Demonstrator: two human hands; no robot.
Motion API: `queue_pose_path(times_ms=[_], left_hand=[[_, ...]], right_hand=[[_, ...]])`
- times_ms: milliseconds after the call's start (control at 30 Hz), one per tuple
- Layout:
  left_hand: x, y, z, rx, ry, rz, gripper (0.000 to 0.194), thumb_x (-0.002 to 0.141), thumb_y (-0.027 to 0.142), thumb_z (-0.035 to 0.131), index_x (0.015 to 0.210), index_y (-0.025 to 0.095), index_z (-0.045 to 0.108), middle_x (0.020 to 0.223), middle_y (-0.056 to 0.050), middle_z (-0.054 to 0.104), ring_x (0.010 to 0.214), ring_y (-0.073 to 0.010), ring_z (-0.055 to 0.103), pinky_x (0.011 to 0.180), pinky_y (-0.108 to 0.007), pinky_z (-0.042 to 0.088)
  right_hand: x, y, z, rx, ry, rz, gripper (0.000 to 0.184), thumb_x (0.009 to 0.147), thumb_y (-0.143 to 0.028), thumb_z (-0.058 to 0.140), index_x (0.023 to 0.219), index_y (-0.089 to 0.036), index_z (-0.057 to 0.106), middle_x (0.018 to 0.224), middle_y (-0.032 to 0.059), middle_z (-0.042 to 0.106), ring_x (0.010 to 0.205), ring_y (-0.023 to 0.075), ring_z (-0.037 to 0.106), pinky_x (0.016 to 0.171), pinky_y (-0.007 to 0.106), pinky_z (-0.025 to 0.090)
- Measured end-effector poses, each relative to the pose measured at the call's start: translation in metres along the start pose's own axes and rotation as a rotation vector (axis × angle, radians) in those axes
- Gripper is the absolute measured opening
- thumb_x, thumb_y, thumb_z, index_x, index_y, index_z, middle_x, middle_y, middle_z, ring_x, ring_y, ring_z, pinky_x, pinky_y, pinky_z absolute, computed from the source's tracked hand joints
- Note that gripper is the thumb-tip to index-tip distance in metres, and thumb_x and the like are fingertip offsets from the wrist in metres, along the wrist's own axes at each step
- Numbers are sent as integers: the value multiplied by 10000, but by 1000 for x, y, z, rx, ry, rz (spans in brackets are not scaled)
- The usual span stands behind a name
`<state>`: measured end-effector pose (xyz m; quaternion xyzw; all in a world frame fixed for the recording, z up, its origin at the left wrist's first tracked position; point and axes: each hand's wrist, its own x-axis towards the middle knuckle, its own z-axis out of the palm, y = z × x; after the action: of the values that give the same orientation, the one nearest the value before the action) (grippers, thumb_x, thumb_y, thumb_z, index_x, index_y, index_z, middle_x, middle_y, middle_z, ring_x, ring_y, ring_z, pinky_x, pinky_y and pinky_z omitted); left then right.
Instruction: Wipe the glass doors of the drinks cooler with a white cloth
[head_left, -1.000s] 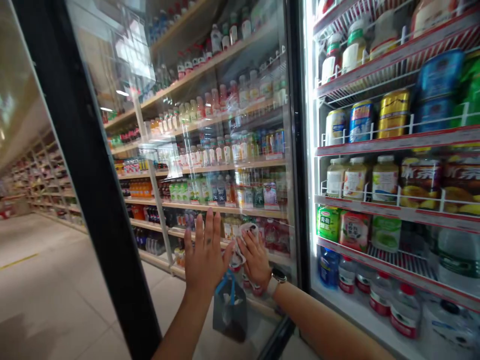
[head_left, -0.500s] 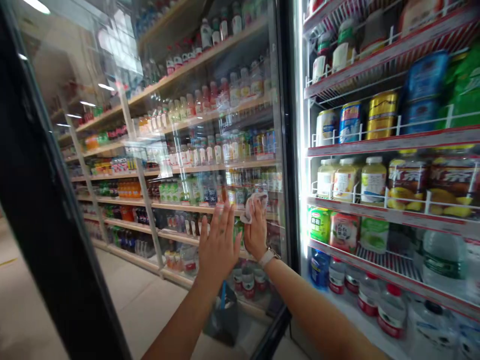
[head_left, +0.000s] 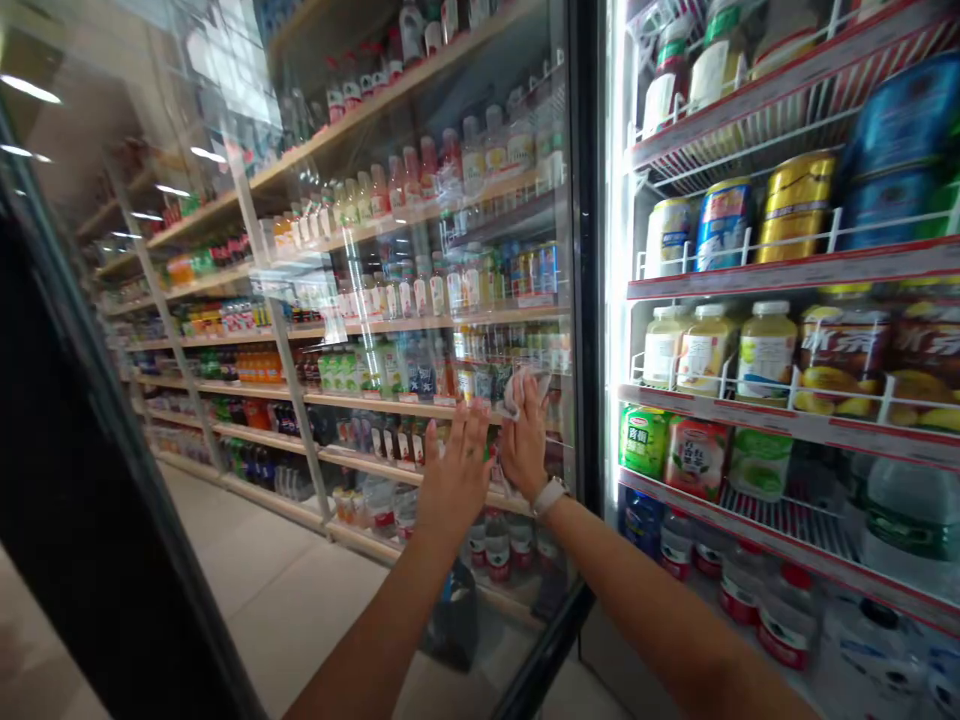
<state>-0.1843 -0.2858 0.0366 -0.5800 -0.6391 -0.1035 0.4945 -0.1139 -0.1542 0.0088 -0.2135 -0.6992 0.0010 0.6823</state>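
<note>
My right hand [head_left: 523,440] presses a crumpled white cloth [head_left: 517,392] against the glass pane of a refrigerator door [head_left: 420,200], with the cloth showing above the fingers. A dark wristwatch [head_left: 551,496] sits on that wrist. Just to its left, my left hand [head_left: 454,475] lies flat on the same pane with fingers spread, holding nothing. The two hands are close but apart.
A black door frame [head_left: 585,300] stands right of my hands, beside a lit cooler with wire-fronted shelves [head_left: 795,270] of bottles, jars and cans. A black door edge [head_left: 75,450] runs at left. Store shelving and a dark bag [head_left: 454,620] appear in the glass.
My right hand and the cloth have moved up the glass, and my left hand has slid slightly up and right. The view has also swung a little, shifting the door frame leftward.
</note>
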Motion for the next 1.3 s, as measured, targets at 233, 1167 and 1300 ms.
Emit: queue_pose_path(times_ms=[233, 1167, 1300], left_hand=[[-1, 0, 0, -38, -6, 8, 689, 957, 333, 445, 1541, 142, 135, 1610, -104, 171, 1520, -247, 43, 1218, -587, 90], [-1, -2, -3, -126, 41, 17, 697, 974, 311, 410, 1540, 151, 35, 1600, -125, 184, 1509, -282, 125, 1202, -634, 97], [-1, -2, -2, -125, 45, 16, 715, 973, 317, 420, 1536, 149, 13, 1597, -129, 207, 1508, -282, 134, 1203, -628, 115]], right_hand=[[17, -1, 2, 20, 68, -36, 566, 1028, -425, 163, 1573, -275, 136, 1632, 73, 203, 1513, 274, 163, 1200, 607, 172], [-24, 20, 7, -13, 79, 52, 551, 1027, -334, 240, 1569, -294, 149, 1642, 63, 185, 1513, 258, 171, 1190, 585, 249], [-98, 24, 8, -4, 6, 101, 556, 1025, -354, 256, 1568, -288, 154, 1640, 83, 178, 1511, 295, 168, 1164, 645, 264]])
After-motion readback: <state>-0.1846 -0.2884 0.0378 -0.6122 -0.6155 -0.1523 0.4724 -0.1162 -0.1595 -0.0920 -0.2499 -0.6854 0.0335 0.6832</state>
